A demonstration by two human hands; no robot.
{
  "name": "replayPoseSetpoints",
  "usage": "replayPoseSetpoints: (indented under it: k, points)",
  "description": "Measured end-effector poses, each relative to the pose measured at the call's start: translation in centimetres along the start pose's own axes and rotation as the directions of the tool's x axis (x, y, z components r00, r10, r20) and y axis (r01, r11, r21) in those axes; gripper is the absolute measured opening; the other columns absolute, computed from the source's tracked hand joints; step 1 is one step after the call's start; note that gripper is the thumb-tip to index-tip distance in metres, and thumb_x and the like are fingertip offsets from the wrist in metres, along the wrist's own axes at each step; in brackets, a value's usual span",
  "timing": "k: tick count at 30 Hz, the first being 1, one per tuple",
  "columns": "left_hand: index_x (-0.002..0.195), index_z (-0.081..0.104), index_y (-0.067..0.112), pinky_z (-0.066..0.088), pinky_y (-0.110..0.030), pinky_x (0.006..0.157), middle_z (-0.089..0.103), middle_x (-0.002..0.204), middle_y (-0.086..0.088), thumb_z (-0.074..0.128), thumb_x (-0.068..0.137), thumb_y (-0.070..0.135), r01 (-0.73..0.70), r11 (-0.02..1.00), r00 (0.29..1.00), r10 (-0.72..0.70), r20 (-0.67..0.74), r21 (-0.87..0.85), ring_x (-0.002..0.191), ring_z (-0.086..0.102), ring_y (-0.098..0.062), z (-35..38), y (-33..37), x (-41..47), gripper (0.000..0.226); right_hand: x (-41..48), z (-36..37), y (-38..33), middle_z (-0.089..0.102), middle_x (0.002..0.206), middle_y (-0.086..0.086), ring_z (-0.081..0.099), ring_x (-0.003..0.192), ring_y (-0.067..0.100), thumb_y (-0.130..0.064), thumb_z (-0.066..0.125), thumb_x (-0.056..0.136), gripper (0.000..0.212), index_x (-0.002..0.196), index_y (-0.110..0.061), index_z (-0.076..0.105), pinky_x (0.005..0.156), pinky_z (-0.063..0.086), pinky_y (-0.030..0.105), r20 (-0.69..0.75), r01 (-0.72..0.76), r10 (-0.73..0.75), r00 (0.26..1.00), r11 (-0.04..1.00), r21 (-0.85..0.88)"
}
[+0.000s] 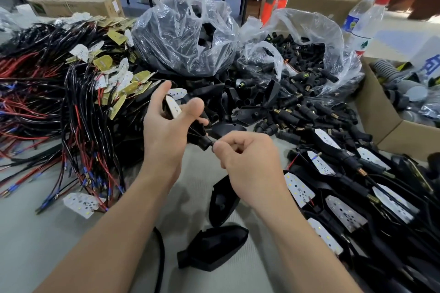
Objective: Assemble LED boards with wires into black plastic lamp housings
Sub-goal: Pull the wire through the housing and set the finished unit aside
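Two clear bags behind the housing hold black parts. Left grip clamps housing; right grip pinches its wire, over grey table.

Bare forearms at 7 and 5 o'clock, uncovered to the frame edge. The left hand and right hand are bare as well.

matt black plastic housing, glossy clear bag, cardboard box

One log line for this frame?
step: wire through housing | left grip: holds housing, LED board in it | right grip: pinches wire at stem end | status: in progress
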State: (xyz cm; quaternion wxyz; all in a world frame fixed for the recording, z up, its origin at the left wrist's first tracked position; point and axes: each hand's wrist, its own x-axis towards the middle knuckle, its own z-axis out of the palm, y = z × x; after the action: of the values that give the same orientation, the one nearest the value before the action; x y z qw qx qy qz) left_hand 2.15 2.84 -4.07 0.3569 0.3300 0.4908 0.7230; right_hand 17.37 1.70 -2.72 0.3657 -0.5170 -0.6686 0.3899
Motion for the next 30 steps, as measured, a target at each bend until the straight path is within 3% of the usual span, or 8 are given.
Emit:
replayPoseSetpoints:
  k: [3,8,13,17,22,25,27,30]
  points:
    - [0.137,0.054,0.028,0.055,-0.039,0.065,0.074,0.085,-0.012,0.062,0.086,0.049,-0.126,0.992,0.990,0.125,-0.068,-0.007,0.064,0.068,-0.026,-0.1,0.2,0.1,0.056,-0.3,0.3,0.0,0.057,0.050,-0.013,0.049,0.046,0.003,-0.021,0.072,0.089,0.024,0.065,-0.022,0.070,0.048,0.033,0.013,-0.073,0.012,-0.009,0.997,0.999,0.040]
    - [0.121,0.063,0.025,0.057,-0.043,0.066,0.076,0.089,-0.008,0.044,0.097,0.032,-0.125,0.992,0.976,0.126,-0.176,0.017,0.072,0.071,-0.024,-0.6,0.8,0.1,0.032,-0.5,0.4,0.1,0.056,0.051,-0.009,0.046,0.047,0.005,-0.015,0.072,0.086,0.021,0.066,-0.019,0.069,0.049,0.033,0.013,-0.119,0.075,-0.069,0.990,0.996,0.042]
    - [0.113,0.070,0.012,0.060,-0.043,0.067,0.075,0.091,-0.012,0.046,0.101,0.018,-0.033,0.976,0.984,-0.005,-0.176,-0.215,0.078,0.072,-0.024,-0.6,1.2,0.5,0.028,-0.4,0.0,0.3,0.055,0.053,-0.011,0.048,0.051,0.007,-0.015,0.071,0.081,0.013,0.071,-0.023,0.068,0.051,0.034,0.017,-0.138,0.167,-0.178,0.974,0.982,-0.088]
    - [0.110,0.070,0.001,0.060,-0.035,0.073,0.071,0.086,-0.012,0.052,0.103,0.016,0.168,0.857,0.974,-0.220,-0.051,-0.488,0.072,0.069,-0.022,-0.7,1.4,0.8,0.024,-0.3,-0.2,0.5,0.067,0.065,-0.019,0.062,0.064,0.009,-0.022,0.071,0.084,0.018,0.085,-0.040,0.070,0.064,0.053,0.029,-0.123,0.149,-0.174,0.977,0.970,-0.190]
    - [0.114,0.070,0.001,0.061,-0.043,0.087,0.075,0.097,-0.013,0.044,0.106,0.037,0.315,0.844,0.949,-0.295,0.116,-0.434,0.090,0.074,-0.024,-0.8,1.7,0.7,0.045,-0.5,0.2,0.4,0.068,0.074,-0.028,0.064,0.070,0.005,-0.027,0.069,0.086,0.016,0.089,-0.041,0.077,0.068,0.053,0.028,-0.143,0.129,-0.171,0.975,0.956,-0.262]
    - [0.126,0.065,0.001,0.061,-0.046,0.087,0.075,0.106,-0.014,0.045,0.098,0.020,0.349,0.866,0.935,-0.301,0.186,-0.358,0.096,0.073,-0.023,-0.9,2.1,0.5,0.040,-0.4,0.1,0.6,0.067,0.073,-0.030,0.064,0.068,0.006,-0.024,0.069,0.085,0.016,0.085,-0.038,0.077,0.064,0.052,0.027,-0.160,0.125,-0.167,0.973,0.962,-0.244]
    - [0.126,0.064,0.003,0.062,-0.044,0.084,0.076,0.100,-0.013,0.039,0.099,0.012,0.337,0.858,0.940,-0.287,0.182,-0.389,0.088,0.073,-0.022,-0.9,2.2,0.5,0.038,-0.3,0.0,0.5,0.067,0.070,-0.029,0.064,0.066,0.004,-0.023,0.067,0.085,0.016,0.081,-0.037,0.074,0.061,0.052,0.026,-0.171,0.139,-0.178,0.969,0.966,-0.219]
    - [0.113,0.070,0.004,0.060,-0.035,0.073,0.071,0.081,-0.008,0.051,0.102,0.016,0.280,0.851,0.959,-0.272,0.082,-0.444,0.065,0.064,-0.018,-0.7,2.2,0.6,0.025,-0.5,-0.1,0.1,0.067,0.068,-0.026,0.063,0.066,0.005,-0.029,0.061,0.082,0.022,0.091,-0.048,0.067,0.059,0.051,0.026,-0.155,0.168,-0.202,0.967,0.964,-0.208]
